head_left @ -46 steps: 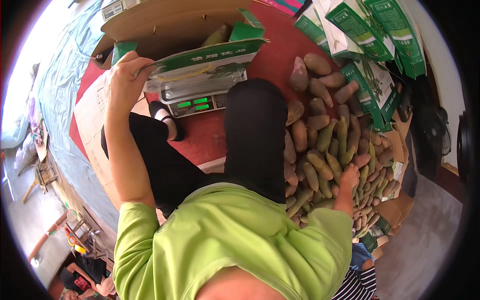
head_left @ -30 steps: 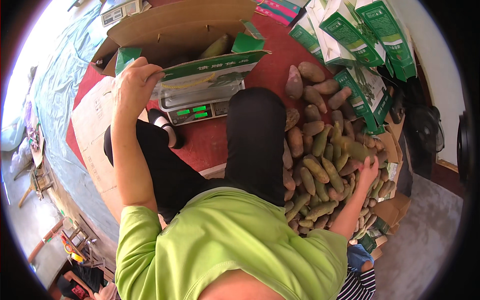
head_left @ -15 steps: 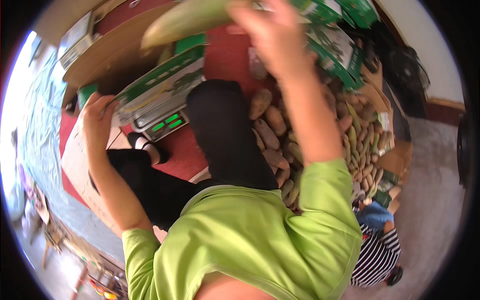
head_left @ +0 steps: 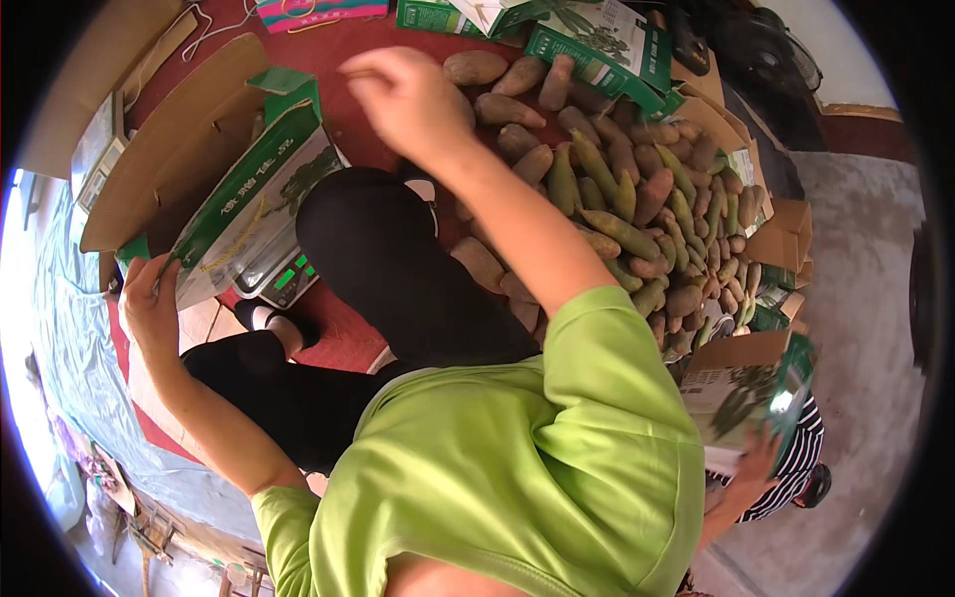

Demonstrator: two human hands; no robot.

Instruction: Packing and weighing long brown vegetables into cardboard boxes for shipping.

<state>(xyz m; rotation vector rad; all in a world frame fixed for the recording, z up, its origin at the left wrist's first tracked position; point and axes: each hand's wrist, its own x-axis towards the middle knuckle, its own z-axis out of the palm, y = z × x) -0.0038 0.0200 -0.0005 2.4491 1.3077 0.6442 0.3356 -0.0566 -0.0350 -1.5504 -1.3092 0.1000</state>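
My left hand grips the near left edge of an open green-and-white carton, its fingers closed over the cardboard. The carton rests on a scale with a green lit display. Little of the carton's inside shows, so I cannot tell how much it holds. To the right of the carton, my right hand is over the red floor, its fingers loosely bent and apart, with nothing seen in them. A pile of brown and green tubers lies beyond my right forearm.
At the lower right another person's hand touches a green-and-white carton. More green cartons lie at the back right, near a black fan. A blue plastic sheet spreads along the left.
The long green tuber is gone from my right hand, which has moved left and toward me. My left hand stays on the carton. The other person's carton has come into view.
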